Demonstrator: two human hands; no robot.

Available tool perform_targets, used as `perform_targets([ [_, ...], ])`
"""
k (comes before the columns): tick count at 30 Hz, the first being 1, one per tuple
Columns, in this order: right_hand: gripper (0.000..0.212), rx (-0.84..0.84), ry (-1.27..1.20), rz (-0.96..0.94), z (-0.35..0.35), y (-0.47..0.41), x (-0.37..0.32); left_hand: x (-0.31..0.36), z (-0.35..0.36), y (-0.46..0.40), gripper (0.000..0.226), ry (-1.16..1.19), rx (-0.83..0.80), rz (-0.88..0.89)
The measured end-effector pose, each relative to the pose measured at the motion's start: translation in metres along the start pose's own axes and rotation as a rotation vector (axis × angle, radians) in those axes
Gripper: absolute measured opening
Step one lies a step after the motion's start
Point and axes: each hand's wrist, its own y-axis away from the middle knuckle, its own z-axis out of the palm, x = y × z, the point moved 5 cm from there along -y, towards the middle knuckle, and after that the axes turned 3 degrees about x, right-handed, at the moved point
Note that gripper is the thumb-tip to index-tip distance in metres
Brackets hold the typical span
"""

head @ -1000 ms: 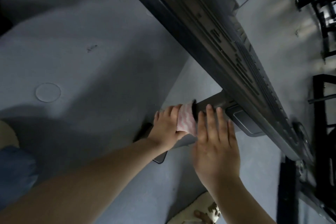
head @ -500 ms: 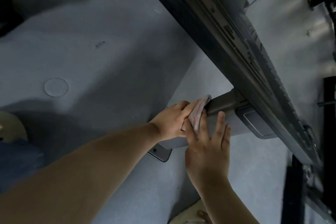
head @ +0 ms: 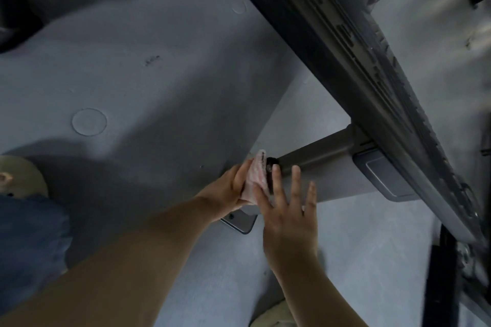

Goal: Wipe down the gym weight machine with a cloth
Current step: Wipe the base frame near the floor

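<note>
- Below, in the head view, a grey floor (head: 148, 34) is seen from above, with 1 faint round mark (head: 89, 122) set in it at the left.
- A long dark upright of the weight machine (head: 353, 66) is seen running diagonally from the top centre to the lower right, its face lined with slots.
- A grey base bar (head: 316, 154) is joined to that upright and is laid out toward the lower left, ending at a flat foot plate (head: 240, 221) on the floor.
- A pale pink cloth (head: 253, 179) is bunched against the near end of the bar, beside a small black fitting (head: 271, 164).
- The cloth is gripped by the left hand (head: 225, 191), whose fingers are curled round it while it is pressed to the bar.
- The right hand (head: 288, 210) is held flat just beside the cloth, its fingers (head: 295, 180) straight and spread over the bar; nothing is grasped by it, and whether the palm is touching the bar cannot be told.
- Both forearms are shown bare, reaching in from the lower edge.
- A blue trouser leg (head: 29, 241) and a beige shoe (head: 21, 175) are seen at the left edge, and another beige shoe (head: 273, 316) is partly shown at the bottom, under the right forearm.
</note>
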Motion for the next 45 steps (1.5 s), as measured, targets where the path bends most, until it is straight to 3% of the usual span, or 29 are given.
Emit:
perform_targets([
  [5, 0.107, -0.107, 0.009, 0.010, 0.014, -0.004, -0.006, -0.019, 0.011, 0.004, 0.087, 0.016, -0.065, -0.160],
  [7, 0.108, -0.143, 0.036, 0.023, 0.017, -0.003, -0.009, -0.016, 0.012, 0.006, 0.080, 0.002, 0.018, -0.199],
  [9, 0.109, -0.215, 0.064, 0.026, 0.017, -0.002, -0.012, -0.003, 0.010, 0.010, 0.059, -0.027, 0.087, -0.190],
  [11, 0.102, -0.272, 0.105, 0.025, 0.015, 0.002, -0.018, 0.017, 0.004, 0.017, 0.042, -0.120, 0.066, -0.167],
  [15, 0.087, -0.302, 0.018, 0.117, -0.008, 0.007, -0.031, 0.006, -0.020, 0.030, 0.046, -0.153, -0.081, -0.137],
  [18, 0.078, -0.366, -0.018, 0.155, -0.026, 0.006, -0.048, 0.007, -0.062, 0.049, 0.030, -0.242, -0.151, -0.170],
  [21, 0.078, -0.223, -0.204, 0.261, -0.056, -0.001, -0.068, 0.015, -0.107, 0.070, 0.015, -0.326, -0.180, -0.106],
  [26, 0.072, -0.103, -0.519, 0.353, -0.105, -0.017, -0.107, 0.045, -0.187, 0.100, 0.033, -0.434, -0.188, -0.095],
  [31, 0.022, -0.010, -0.658, 0.434, -0.156, -0.040, -0.141, 0.075, -0.261, 0.123, 0.024, -0.600, -0.128, -0.093],
  [35, 0.023, 0.023, -0.936, 0.522, -0.173, -0.059, -0.162, 0.095, -0.304, 0.137, 0.014, -0.630, -0.084, -0.107],
  [41, 0.022, 0.046, -1.345, 0.676, -0.198, -0.090, -0.173, 0.116, -0.344, 0.152, 0.016, -0.884, -0.003, -0.148],
  [45, 0.026, 0.053, -1.506, 0.716, -0.208, -0.112, -0.177, 0.129, -0.369, 0.160, 0.048, -1.180, -0.086, -0.103],
])
